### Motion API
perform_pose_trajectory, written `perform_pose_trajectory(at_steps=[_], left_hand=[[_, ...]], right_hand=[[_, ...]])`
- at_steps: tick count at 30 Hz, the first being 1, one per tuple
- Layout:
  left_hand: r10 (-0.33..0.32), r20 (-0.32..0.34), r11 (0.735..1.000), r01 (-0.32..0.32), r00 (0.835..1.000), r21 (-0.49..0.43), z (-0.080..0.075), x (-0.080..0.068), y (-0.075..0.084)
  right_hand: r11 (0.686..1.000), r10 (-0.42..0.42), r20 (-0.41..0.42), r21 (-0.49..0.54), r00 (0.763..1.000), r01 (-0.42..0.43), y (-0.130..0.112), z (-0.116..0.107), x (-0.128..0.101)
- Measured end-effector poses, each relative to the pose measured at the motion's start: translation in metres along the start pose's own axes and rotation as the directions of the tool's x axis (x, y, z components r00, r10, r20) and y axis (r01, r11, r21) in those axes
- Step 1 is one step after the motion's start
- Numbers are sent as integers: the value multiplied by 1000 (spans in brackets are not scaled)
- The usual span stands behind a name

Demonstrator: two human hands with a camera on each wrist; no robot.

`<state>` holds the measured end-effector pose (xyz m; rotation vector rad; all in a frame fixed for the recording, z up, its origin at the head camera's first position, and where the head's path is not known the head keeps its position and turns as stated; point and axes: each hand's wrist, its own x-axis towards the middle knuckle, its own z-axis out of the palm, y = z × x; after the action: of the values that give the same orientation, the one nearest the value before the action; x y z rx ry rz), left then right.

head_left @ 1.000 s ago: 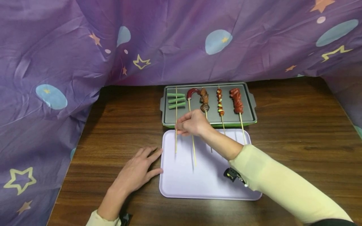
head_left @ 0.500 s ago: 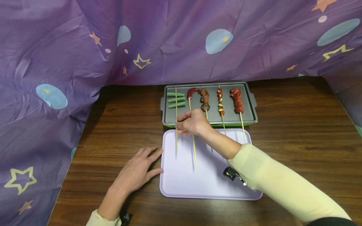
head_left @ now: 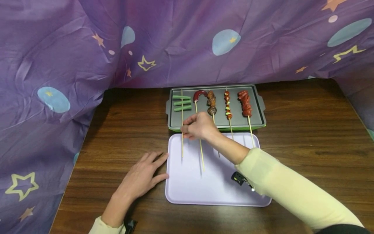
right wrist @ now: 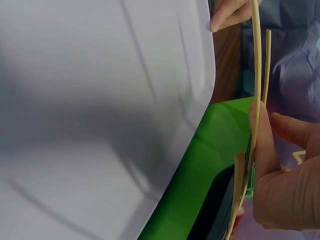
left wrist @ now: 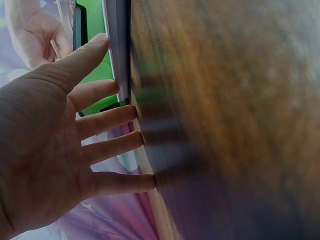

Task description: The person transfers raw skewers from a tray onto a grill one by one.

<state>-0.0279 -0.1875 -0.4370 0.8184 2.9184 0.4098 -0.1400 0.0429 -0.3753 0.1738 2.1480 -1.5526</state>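
My right hand (head_left: pixel 198 127) reaches over the far edge of a lilac tray (head_left: pixel 204 188). Its fingers pinch the stick (head_left: pixel 202 156) of a red sausage skewer (head_left: pixel 199 95). In the right wrist view the hand (right wrist: pixel 285 190) grips that stick (right wrist: pixel 256 75) above the tray (right wrist: pixel 100 100). A green bean skewer (head_left: pixel 181 103) lies just left of the index finger. My left hand (head_left: pixel 140 180) lies flat on the table, fingertips against the tray's left edge (left wrist: pixel 117 45). In the left wrist view the left hand (left wrist: pixel 50 150) has its fingers spread.
A grey grill pan (head_left: pixel 236 107) with a green base stands behind the tray. It also carries a brown meat skewer (head_left: pixel 211 103), a red-and-green skewer (head_left: pixel 227 104) and a red meat skewer (head_left: pixel 244 104). Purple star-print cloth (head_left: pixel 87 48) hangs behind and at both sides of the wooden table (head_left: pixel 306 130).
The right hand and the stick it pinches have shifted very slightly toward the grill pan. The left hand has stayed in place.
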Motion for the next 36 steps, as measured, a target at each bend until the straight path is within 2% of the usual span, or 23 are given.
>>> perform_pose_trajectory(at_steps=[16,19,24,27,30,36], left_hand=[[-16,14,1000,16,1000,-13,-1,0,0],[-17,13,1000,17,1000,-14,-1,0,0],[-11,7,1000,11,1000,-14,-1,0,0],[-8,5,1000,8,1000,-10,-2,0,0],[-8,2,1000,8,1000,-7,-2,0,0],[-13,-1,1000,13,1000,-8,-1,-1,1]], right_hand=[[993,-44,22,-105,999,46,0,-5,-9],[976,-85,28,-200,996,89,-2,-9,-18],[925,-194,21,-328,981,191,-1,-21,-42],[893,-289,-8,-362,957,266,4,-30,-62],[854,-392,-63,-397,918,338,14,-41,-83],[761,-568,-185,-491,802,425,40,-65,-123]])
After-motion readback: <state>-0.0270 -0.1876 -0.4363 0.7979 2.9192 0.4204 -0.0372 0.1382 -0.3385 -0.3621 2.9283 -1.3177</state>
